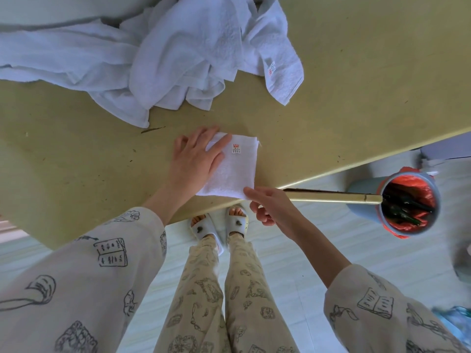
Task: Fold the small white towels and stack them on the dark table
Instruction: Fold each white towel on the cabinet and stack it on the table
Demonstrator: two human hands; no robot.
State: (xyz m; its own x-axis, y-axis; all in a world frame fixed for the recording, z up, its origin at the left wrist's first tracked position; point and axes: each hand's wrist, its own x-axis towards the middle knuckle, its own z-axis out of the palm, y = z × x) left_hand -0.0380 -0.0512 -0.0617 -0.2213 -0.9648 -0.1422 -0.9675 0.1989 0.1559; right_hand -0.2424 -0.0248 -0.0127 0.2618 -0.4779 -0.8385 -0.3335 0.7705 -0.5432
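The folded towel (233, 169) lies flat on the table (356, 72), close to the near edge, w/ a small red-and-white label (236, 148) facing up near its far side. Its near right corner reaches almost to the table edge.

The left hand (196, 159) rests flat on the left part of the folded towel, fingers straight and spread, pressing the cloth down; it grasps nothing. The right hand (267, 207) is at the near right corner of this towel. Its thumb and forefinger seem to pinch the corner, other fingers curled under, but the contact is small and not fully clear.

Further back on the table, well apart from the folded one, is a pile of unfolded white towels (165, 54), crumpled; one of them hangs toward the right w/ a red-printed label (272, 70) visible.

The table surface is yellowish-tan, w/ some dark marks (153, 129) on it.

Below the table edge are the person's feet in pale slippers (219, 225) on a light floor. At the right, beside the table, stands a grey bin (405, 205) w/ a red bag liner and dark items inside. Both sleeves are cream w/ black line drawings.
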